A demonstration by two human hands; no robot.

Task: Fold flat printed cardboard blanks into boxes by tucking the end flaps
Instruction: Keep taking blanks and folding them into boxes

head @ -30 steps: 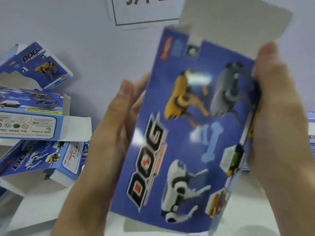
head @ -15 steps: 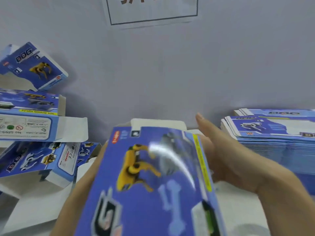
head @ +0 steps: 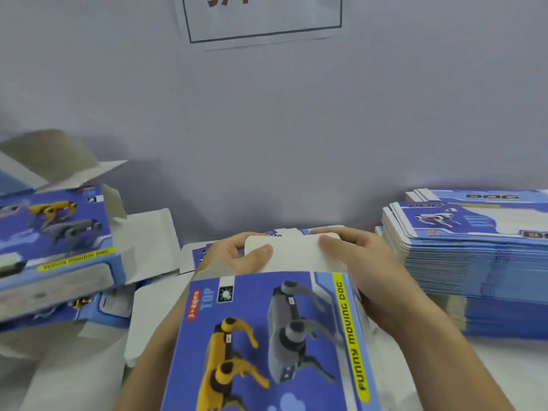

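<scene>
Right now the box (head: 275, 342) sits at 6 o'clock, its white end flap (head: 296, 256) at 12 of it, not yet tucked. Risk: uneven thumb pressure creases the flap or it jams outside the slot. Left hand (head: 237, 256) and right hand (head: 355, 262) both pinch it, thumbs on top. Blank stack (head: 474, 262) at 3, folded boxes (head: 53, 238) at 9.

I see a plain grey-lilac wall (head: 296, 137) filling the back of the view. High on it hangs a white paper sign (head: 261, 20) with a dark rectangular border, its dark lettering cut off by the top edge. Below, a white tabletop (head: 489, 369) shows at lower right.
</scene>
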